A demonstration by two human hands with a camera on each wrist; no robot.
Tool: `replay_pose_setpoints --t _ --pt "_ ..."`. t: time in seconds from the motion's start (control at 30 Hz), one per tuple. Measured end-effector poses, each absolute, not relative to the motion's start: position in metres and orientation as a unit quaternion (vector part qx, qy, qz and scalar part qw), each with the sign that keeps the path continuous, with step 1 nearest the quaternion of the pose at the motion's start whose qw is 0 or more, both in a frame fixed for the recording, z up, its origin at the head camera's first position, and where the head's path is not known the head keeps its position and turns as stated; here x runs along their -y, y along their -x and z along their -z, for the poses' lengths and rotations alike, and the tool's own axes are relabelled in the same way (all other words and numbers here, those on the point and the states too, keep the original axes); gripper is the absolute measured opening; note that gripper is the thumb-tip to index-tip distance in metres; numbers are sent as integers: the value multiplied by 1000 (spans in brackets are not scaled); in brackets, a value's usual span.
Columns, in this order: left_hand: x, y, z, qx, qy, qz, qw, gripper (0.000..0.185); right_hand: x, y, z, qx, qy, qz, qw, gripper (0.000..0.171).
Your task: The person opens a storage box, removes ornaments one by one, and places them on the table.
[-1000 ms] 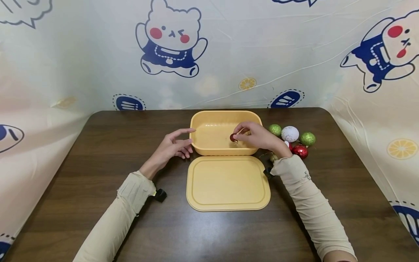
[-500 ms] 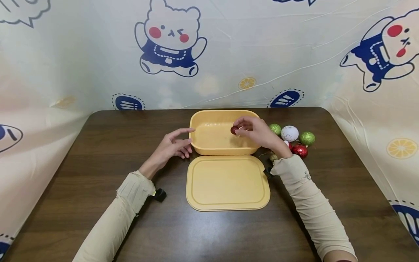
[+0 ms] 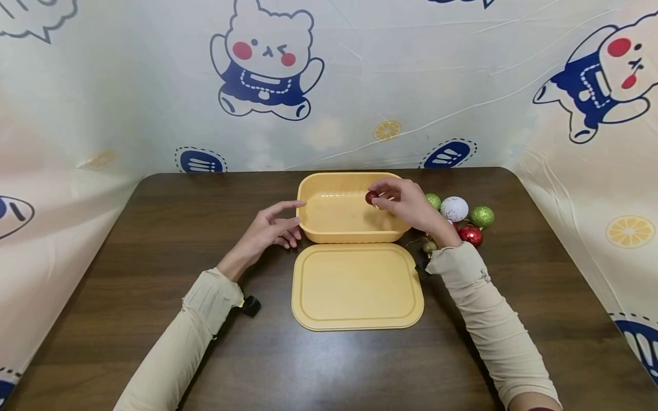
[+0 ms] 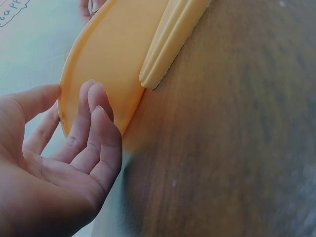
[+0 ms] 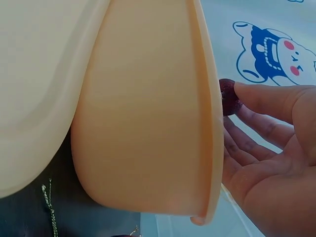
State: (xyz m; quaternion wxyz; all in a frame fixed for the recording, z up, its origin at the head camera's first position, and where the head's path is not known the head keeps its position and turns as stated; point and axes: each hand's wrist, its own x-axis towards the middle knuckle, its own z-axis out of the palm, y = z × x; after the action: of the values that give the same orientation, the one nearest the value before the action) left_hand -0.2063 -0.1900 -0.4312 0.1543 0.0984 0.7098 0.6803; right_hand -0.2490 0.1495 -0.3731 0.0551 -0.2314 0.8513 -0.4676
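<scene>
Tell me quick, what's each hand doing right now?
Left hand: open, fingers touching the box.
Right hand: pinching a red ball over the box.

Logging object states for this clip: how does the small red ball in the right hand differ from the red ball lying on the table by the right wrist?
The small red ball is pinched by the right hand above the yellow box; the red ball on the table lies untouched among other ornaments. The held one looks smaller and darker; the other looks bigger, brighter and shiny. Both are red and round.

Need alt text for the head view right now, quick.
A right hand pinches a small red ball above an open yellow box. The left hand touches the box's left side; its lid lies in front, more ornaments to the right.
</scene>
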Motion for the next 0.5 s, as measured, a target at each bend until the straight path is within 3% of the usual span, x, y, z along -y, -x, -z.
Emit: replay_pose_setpoints --t 0.5 --pt "189 205 431 -711 -101 -679 151 48 -164 235 370 -862 212 458 39 26"
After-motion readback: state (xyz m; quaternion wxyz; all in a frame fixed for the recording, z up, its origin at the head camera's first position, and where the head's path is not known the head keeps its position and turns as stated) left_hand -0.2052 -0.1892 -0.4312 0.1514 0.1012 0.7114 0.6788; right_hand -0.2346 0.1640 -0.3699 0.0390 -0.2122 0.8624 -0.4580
